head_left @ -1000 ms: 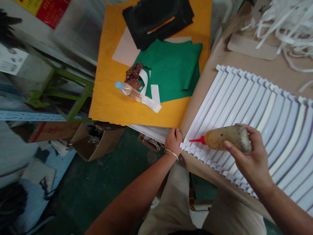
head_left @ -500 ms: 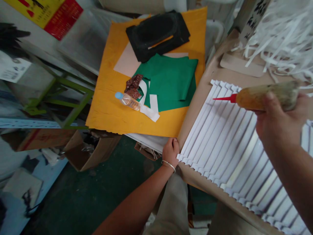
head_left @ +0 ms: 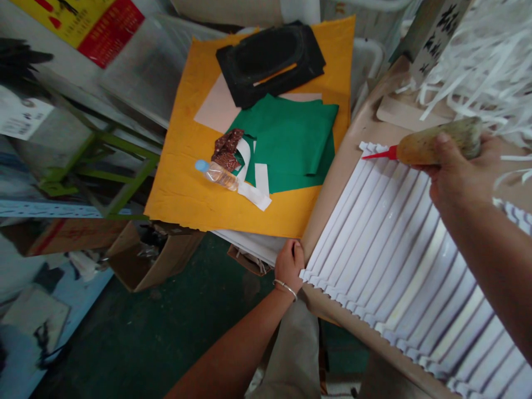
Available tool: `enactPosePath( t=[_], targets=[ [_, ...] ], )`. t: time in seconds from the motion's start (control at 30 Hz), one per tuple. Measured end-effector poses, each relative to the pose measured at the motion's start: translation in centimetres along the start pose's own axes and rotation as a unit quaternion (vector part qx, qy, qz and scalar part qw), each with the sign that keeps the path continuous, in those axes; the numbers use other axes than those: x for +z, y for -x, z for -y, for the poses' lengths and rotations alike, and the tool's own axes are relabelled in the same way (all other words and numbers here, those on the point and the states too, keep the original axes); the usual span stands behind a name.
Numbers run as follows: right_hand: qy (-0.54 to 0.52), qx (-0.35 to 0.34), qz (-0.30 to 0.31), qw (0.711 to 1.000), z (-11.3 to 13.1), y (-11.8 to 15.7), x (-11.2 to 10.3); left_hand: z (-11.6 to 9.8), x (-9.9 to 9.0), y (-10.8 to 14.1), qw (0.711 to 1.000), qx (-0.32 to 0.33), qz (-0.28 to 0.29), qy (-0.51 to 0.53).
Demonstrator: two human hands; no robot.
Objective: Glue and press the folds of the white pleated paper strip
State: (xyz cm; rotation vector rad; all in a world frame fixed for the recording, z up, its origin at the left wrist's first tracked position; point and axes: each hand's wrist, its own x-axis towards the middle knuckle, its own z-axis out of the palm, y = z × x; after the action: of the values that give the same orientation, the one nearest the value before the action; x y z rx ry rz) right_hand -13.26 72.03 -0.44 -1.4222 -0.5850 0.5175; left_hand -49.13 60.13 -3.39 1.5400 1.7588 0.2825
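**A:** See that? The right hand (head_left: pixel 461 172) has carried the glue bottle (head_left: pixel 438 143) away from the near end of the pleated white strips (head_left: pixel 394 238) and up to their far end.

**B:** Are the fingers (head_left: pixel 443 138) actually holding it?

**A:** Yes, they're closed firmly around its tan body. The red nozzle (head_left: pixel 380 155) points left, with its tip just at the far corner of the strips.

**B:** And the left hand (head_left: pixel 288 266)?

**A:** It's down at the near corner, with a metal bangle (head_left: pixel 285 289) on the wrist. Its fingers (head_left: pixel 296 256) sit close together against the end of the strips, but I can't tell whether they're pinching anything.

**B:** So where do the strips lie?

**A:** They're spread across a tan board (head_left: pixel 357 127), in 1 overlapping row running from the left hand up to the nozzle.

**B:** What's around them?

**A:** A yellow sheet (head_left: pixel 183 188) lies to the left, with green sheets (head_left: pixel 286 144) and a water bottle (head_left: pixel 216 174) on it. White offcuts (head_left: pixel 477 72) are heaped beyond the right hand.
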Motion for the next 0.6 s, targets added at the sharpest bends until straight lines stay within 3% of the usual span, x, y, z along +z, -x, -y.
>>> enactPosePath(
  t=[0.27,0.6],
  targets=[
    [-0.032,0.026,0.019,0.999,1.4,3.7,-0.3,0.1,0.0,0.0,1.0,0.002,0.002,0.001],
    [0.077,0.086,0.044,0.992,2.9,9.4,-2.1,0.3,0.3,-0.1,1.0,0.002,-0.004,-0.008]
  ],
)
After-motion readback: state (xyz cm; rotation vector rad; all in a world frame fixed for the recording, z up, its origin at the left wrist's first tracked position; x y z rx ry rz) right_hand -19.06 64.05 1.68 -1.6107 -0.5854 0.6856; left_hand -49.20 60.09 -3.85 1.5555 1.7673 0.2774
